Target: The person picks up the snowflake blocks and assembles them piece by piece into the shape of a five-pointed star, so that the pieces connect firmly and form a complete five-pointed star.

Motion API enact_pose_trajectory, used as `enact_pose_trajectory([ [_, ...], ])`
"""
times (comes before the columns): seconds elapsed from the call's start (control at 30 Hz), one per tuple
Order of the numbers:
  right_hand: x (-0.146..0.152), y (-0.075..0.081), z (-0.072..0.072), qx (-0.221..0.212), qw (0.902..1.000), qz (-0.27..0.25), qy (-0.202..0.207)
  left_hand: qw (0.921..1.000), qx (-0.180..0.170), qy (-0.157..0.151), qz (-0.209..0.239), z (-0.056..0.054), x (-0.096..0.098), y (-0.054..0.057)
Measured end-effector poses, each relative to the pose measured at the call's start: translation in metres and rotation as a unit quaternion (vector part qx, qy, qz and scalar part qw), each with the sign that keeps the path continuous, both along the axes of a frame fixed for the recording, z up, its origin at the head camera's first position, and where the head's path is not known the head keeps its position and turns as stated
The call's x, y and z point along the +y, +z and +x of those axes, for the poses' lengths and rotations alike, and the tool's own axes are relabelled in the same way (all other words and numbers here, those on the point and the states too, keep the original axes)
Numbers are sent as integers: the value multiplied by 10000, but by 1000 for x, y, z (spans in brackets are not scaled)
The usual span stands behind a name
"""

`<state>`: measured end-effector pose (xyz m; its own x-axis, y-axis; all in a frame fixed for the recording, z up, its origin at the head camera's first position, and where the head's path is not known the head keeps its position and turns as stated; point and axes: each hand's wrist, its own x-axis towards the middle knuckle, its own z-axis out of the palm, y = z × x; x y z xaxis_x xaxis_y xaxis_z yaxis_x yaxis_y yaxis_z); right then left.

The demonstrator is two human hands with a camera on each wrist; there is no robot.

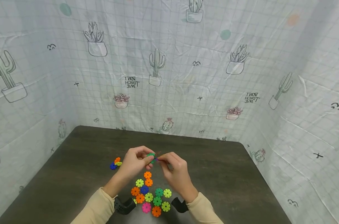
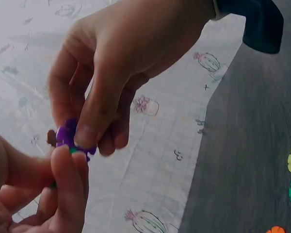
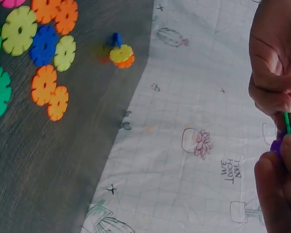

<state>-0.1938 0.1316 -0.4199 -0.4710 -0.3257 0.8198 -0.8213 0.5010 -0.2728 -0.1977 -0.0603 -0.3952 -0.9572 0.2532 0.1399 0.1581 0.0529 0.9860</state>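
Above the table, my left hand [image 1: 134, 160] pinches a green notched plastic disc [image 1: 151, 156] between thumb and fingers. My right hand [image 1: 175, 170] faces it, thumb and fingertips pinching a purple notched disc [image 2: 66, 137]. In the right wrist view the green disc [image 3: 287, 122] appears edge-on and meets the purple disc [image 3: 276, 146] at its rim. A small brown piece [image 2: 51, 138] shows beside the purple disc in the left wrist view. Fingers cover much of these pieces.
Loose orange, yellow, green, blue and pink discs lie on the dark table [image 1: 228, 186] below the hands, among them a pink disc [image 1: 146, 207]. A joined blue, yellow and orange cluster [image 1: 117, 163] sits left of the left hand. A patterned cloth [image 1: 175, 77] hangs around the table.
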Motion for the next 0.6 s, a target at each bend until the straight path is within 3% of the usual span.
enact_pose_trajectory([
  [0.07, 2, -1, -2, -155, 9998, 64, 81, 9999, -36, -154, 9, -3, -3, -2],
  [0.13, 4, -2, -3, -392, 9991, 103, 119, 9999, -113, -115, -28, -6, -5, -5],
  [0.27, 11, -5, -4, -1219, 9923, 198, -58, 9985, -296, 376, -255, -13, -7, -18],
  [0.43, 22, -14, -3, -2271, 9705, 731, -337, 9938, -632, 730, -557, -24, -17, -43],
  [0.6, 38, -27, -1, -2748, 9462, 1692, -225, 9868, -995, 948, -853, -34, -38, -69],
])
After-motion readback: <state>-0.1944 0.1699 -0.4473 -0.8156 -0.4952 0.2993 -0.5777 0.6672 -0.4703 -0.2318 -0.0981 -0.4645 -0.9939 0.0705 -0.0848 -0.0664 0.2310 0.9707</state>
